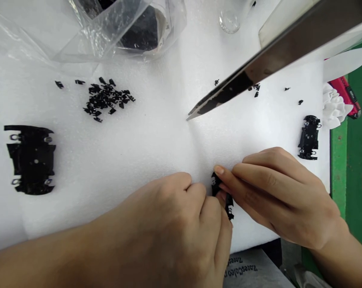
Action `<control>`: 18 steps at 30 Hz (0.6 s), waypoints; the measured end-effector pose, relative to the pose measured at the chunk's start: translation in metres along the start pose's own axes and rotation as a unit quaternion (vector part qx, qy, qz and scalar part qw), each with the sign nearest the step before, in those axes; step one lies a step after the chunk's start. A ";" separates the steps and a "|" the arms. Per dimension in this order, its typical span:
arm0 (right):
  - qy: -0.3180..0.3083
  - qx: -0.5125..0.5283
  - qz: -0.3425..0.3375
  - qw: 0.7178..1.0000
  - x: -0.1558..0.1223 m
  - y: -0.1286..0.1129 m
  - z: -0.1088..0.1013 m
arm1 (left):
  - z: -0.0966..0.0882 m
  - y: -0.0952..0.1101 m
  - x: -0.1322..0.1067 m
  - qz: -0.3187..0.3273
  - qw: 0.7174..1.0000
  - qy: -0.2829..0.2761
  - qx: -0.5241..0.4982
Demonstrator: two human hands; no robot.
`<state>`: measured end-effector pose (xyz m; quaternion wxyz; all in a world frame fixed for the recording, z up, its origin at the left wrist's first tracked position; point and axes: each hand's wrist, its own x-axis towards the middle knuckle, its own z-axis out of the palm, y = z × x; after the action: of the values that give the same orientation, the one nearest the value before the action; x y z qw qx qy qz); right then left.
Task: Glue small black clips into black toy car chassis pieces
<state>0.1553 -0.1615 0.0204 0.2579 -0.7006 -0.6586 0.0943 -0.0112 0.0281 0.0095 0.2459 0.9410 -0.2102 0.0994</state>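
A black toy car base (229, 203) is between my two hands at the front of the white foam sheet, partly hidden by my fingers. My left hand (196, 224) is closed, with its thumb and curled fingers gripping the near side of the base. From the right, my right hand (277, 192) pinches at the same piece, its fingertips on the upper end. Any small part under those fingertips is hidden. A second toy car base (33, 160) lies far left, and a smaller-looking one (309, 138) lies at the right edge of the foam.
A pile of tiny black clips (105, 98) lies left of centre, with a few strays around. Clear plastic bags (123, 28) sit at the back. A long, tapering metal strip (259, 68) reaches in from the upper right. White foam (157, 136) covers the table beside a green edge (338, 160).
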 end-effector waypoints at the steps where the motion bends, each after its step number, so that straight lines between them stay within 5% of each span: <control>1: -0.001 0.000 -0.002 1.000 0.000 0.000 0.000 | -0.002 0.001 0.001 -0.004 1.000 -0.013 -0.003; 8: 0.008 0.000 -0.013 1.000 0.003 0.004 0.005 | -0.006 -0.001 0.004 -0.003 0.999 -0.033 -0.011; 18: 0.020 -0.001 -0.012 1.000 -0.004 0.002 0.002 | -0.003 -0.008 0.003 0.072 0.996 0.017 0.043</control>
<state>0.1556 -0.1651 0.0172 0.2711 -0.6949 -0.6616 0.0767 -0.0050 0.0347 0.0095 0.2005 0.9315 -0.2686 0.1415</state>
